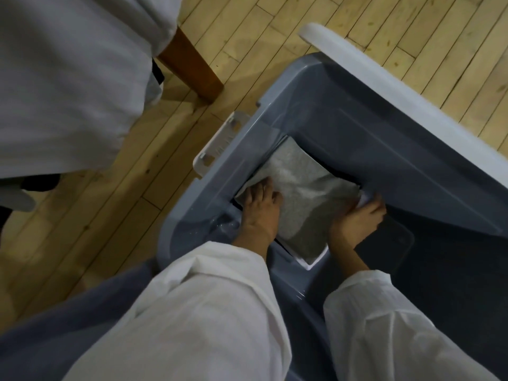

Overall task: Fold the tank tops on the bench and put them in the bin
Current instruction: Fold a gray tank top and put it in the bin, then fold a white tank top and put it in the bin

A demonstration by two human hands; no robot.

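First, table (68, 78): upper left, draped in pale cloth, with one brown wooden leg (192, 70) standing on the plank floor (110, 202).
Handle (220, 144): white, on the bin's left end.
Left sleeve (206, 298): white, reaching down into the bin.
Left grip (261, 213): released, with the fingers laid flat on the left edge of the tank top.
Tank top (305, 193): grey and folded into a rectangle, lying low inside the bin between both hands; a white edge shows beneath its near corner.
Right grip (357, 220): fingers curled round the tank top's right edge, grasping it.
Right sleeve (384, 312): white, lower right.
Bin (384, 138): blue-grey plastic, standing on the floor.
Rim (398, 86): a white band along the bin's far side.
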